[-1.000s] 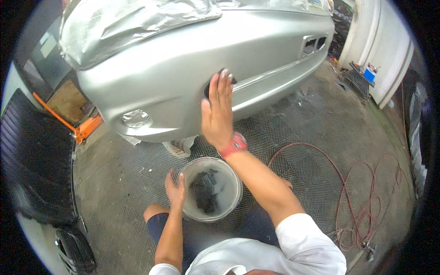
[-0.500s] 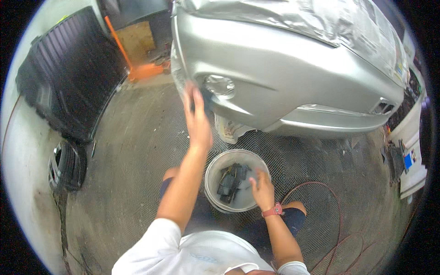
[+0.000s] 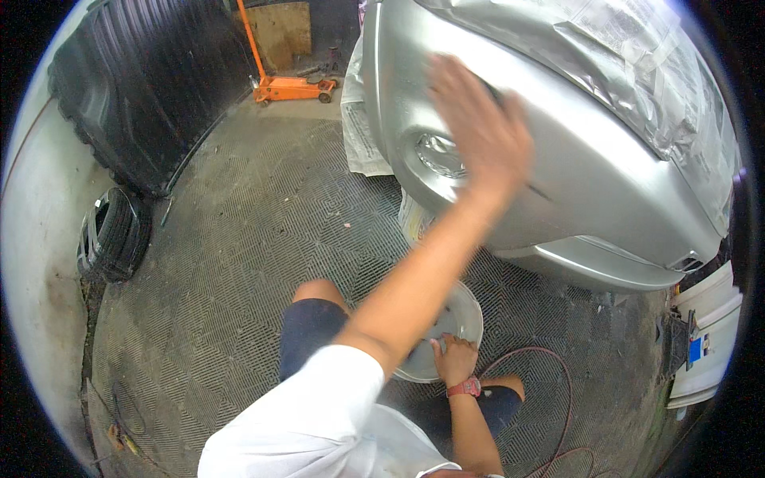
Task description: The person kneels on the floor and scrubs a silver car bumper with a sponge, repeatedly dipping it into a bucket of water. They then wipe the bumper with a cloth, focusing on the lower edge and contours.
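A silver car bumper (image 3: 598, 191) fills the upper right, with foil over its round lamp opening (image 3: 441, 155). Against its face lies my left hand (image 3: 482, 119), blurred by motion, fingers stretched out. A dark flat sheet (image 3: 496, 92), like sandpaper, shows at its edge between thumb and fingers; the rest is hidden under the palm. Between my knees stands a pale bucket (image 3: 476, 307), partly covered by my left forearm. My right hand (image 3: 457, 358), below a red wristwatch, reaches over the bucket's near right rim, thumb apart from the fingers and nothing visible in it.
Masking film (image 3: 637, 72) covers the surface above the bumper. An orange floor jack (image 3: 291, 89) stands at the far left, near a large black ribbed panel (image 3: 151, 88) and a tyre (image 3: 119, 235). A thin red hose (image 3: 567, 382) curves across the patterned floor at right.
My left hand has moved right and up across the bumper, past the lamp opening. My right hand has lowered towards the bucket's near rim. The view has shifted left.
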`<state>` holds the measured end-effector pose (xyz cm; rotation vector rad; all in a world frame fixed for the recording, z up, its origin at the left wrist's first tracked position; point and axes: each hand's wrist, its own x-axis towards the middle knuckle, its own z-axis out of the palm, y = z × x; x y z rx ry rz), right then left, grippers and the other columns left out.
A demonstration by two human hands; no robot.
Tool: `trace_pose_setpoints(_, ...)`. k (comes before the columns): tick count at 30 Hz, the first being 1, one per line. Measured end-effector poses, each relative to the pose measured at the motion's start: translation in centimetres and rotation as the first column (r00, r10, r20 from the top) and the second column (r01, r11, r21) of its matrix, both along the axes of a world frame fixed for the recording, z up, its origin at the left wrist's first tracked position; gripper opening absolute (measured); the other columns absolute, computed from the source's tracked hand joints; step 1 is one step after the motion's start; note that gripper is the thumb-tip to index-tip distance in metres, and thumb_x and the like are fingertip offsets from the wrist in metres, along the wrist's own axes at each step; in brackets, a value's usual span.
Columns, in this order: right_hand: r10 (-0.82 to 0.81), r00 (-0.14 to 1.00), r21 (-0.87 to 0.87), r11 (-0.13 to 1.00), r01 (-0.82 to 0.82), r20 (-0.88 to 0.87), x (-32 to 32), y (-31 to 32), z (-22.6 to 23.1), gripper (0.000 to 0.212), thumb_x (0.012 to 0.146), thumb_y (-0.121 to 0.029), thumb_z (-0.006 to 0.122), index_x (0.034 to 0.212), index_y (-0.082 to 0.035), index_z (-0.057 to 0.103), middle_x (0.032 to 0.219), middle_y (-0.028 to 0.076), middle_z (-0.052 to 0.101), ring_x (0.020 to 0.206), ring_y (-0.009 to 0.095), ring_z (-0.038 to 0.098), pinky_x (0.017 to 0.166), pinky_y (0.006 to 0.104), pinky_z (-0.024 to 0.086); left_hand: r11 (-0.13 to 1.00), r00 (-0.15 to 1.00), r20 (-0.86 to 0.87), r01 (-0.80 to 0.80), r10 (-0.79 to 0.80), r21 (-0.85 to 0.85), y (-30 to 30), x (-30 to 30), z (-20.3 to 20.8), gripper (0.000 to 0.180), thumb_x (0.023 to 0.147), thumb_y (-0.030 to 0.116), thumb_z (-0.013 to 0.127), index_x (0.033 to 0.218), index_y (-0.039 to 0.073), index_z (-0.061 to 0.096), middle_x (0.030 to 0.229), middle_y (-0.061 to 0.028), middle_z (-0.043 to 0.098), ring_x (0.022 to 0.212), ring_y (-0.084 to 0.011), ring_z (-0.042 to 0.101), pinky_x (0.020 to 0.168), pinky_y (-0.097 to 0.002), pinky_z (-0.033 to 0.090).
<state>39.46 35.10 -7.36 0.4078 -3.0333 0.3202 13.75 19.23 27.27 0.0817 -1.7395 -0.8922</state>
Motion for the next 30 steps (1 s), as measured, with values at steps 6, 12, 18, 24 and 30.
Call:
trace_pose_setpoints(6, -0.028, 0.995, -0.006, 1.0, 0.029, 0.097, -0.2, -1.9, 1.1, 0.043, 0.098, -0.049, 0.078, 0.11, -0.008, 0.084, 0.099, 0.017, 0.083, 0.091, 0.038, 0.079, 0.093, 0.0512, 0.056, 0.781, 0.873, 0.113, 0.358, -0.474, 0.511, -12.1, -3.5, 3.3, 0.084, 0.121, 0.048, 0.027, 0.173, -0.015, 0.007, 0.181, -0.0387, 0.008, 0.173, -0.0452, 0.007, 0.141, -0.0543, 0.006)
trace_pose_setpoints(12, -0.046, 0.996, 0.04, 0.998, 0.043, 0.079, -0.5, -0.5, 1.1, 0.039, 0.096, -0.046, 0.08, 0.107, -0.009, 0.084, 0.097, 0.018, 0.083, 0.09, 0.038, 0.079, 0.091, 0.0502, 0.057, 0.985, 1.0, 0.008, -0.019, 0.021, -0.169, -1.4, 2.1, -3.4, 0.086, 0.122, 0.049, 0.024, 0.168, -0.022, 0.013, 0.182, -0.0375, 0.01, 0.173, -0.0445, 0.007, 0.141, -0.0534, 0.005)
trace_pose_setpoints(18, -0.078, 0.989, 0.014, 0.997, 0.077, 0.123, -0.9, -2.4, 3.1, 0.04, 0.094, -0.045, 0.082, 0.104, -0.006, 0.083, 0.095, 0.019, 0.082, 0.09, 0.039, 0.079, 0.091, 0.0506, 0.057, 0.741, 0.761, 0.303, 0.325, -0.574, 0.587, -14.5, -3.2, -0.6, 0.084, 0.122, 0.051, 0.02, 0.171, -0.017, 0.011, 0.182, -0.0365, 0.01, 0.173, -0.042, 0.009, 0.142, -0.0476, 0.007)
trace_pose_setpoints(24, -0.09, 0.989, 0.042, 0.995, 0.085, 0.12, -0.4, -1.5, 2.1, 0.04, 0.092, -0.046, 0.083, 0.104, -0.007, 0.083, 0.096, 0.018, 0.082, 0.09, 0.038, 0.078, 0.092, 0.0508, 0.056, 0.97, 0.993, 0.115, 0.008, 0.021, -0.244, -5.6, 1.9, -5.7, 0.092, 0.12, 0.056, 0.026, 0.172, -0.017, 0.004, 0.18, -0.0421, 0.008, 0.171, -0.0505, 0.008, 0.141, -0.0537, 0.009)
trace_pose_setpoints(30, -0.071, 0.991, 0.031, 0.997, 0.068, 0.116, 0.0, -1.8, 1.8, 0.039, 0.091, -0.044, 0.085, 0.106, -0.008, 0.084, 0.099, 0.016, 0.083, 0.091, 0.037, 0.079, 0.092, 0.0509, 0.055, 0.761, 0.816, 0.068, 0.501, -0.574, 0.413, -19.8, -6.6, -6.6, 0.083, 0.121, 0.055, 0.02, 0.177, -0.004, 0.008, 0.186, -0.0278, 0.008, 0.173, -0.0414, 0.007, 0.141, -0.0509, 0.007)
